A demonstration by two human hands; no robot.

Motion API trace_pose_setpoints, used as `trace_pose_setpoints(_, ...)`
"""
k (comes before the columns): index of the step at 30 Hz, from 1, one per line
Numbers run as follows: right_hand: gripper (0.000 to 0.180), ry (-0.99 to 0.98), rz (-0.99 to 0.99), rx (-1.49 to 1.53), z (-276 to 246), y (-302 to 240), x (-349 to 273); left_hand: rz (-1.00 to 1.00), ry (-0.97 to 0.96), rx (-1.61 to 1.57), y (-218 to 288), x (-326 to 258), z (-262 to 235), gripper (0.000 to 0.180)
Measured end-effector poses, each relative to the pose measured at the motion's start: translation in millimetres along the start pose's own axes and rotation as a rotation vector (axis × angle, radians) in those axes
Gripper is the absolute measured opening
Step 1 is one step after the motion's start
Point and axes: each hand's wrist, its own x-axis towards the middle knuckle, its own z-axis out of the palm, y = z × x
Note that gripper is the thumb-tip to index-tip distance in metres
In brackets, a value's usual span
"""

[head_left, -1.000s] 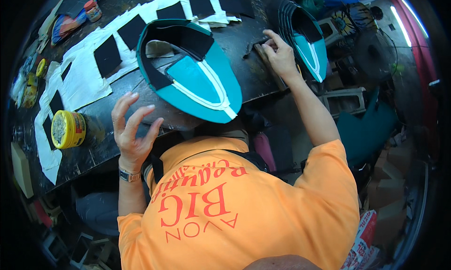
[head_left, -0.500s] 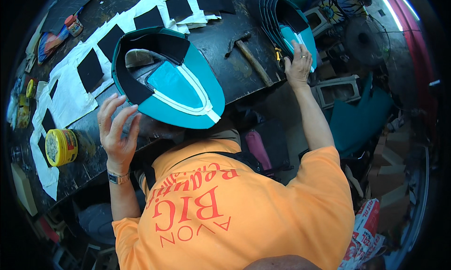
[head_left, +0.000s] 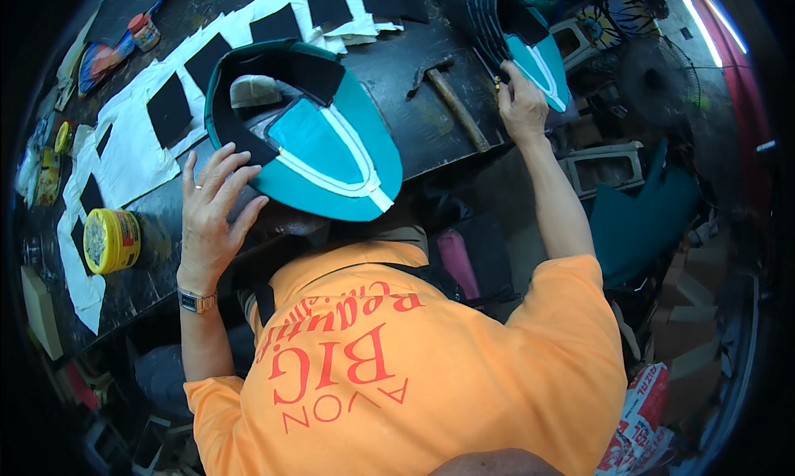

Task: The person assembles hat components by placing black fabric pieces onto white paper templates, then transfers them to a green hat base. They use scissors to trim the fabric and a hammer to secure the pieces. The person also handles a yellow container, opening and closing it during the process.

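Observation:
On the dark table lies a teal shoe upper (head_left: 377, 141) with black lining and white strips along its inner edge. My left hand (head_left: 217, 199) is at its near left edge, fingers spread and loosely curved; the fingertips are at or just beside the rim, and I cannot tell whether they touch. Over at the right, my right hand (head_left: 524, 110) has its fingers closed on yellow-handled scissors (head_left: 498, 82), mostly covered by the hand. Just beyond it is a stack of similar teal and black shoe uppers (head_left: 553, 58).
A wooden-handled hammer (head_left: 458, 112) lies between upper and stack. White sheeting (head_left: 137, 174) with several black pieces (head_left: 170, 110) curves along the table's far and left side. A yellow tub (head_left: 112, 241) stands at left, a red-lidded jar (head_left: 143, 31) behind. Hollow blocks (head_left: 604, 168) are beyond the table's right edge.
My right hand has gone from reaching with extended fingers to closing on the scissors. My left hand has opened its fingers a little. The whole view has shifted slightly.

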Motion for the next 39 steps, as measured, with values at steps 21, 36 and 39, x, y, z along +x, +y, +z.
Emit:
trace_pose_setpoints(21, 0.073, -0.716, 0.811, 0.86, -72, -9, -21, -0.073, -0.043, 0.042, -15, -16, 11, 0.033)
trace_pose_setpoints(36, 0.068, -1.155, 0.471, 1.744, -119, -206, -11, 0.086, -0.013, 0.117, -19, -11, 19, 0.008)
trace_pose_setpoints(39, 0.062, -1.307, 0.507, 1.583, -100, -231, -9, 0.098, -0.012, 0.17, -17, -9, 21, 0.009)
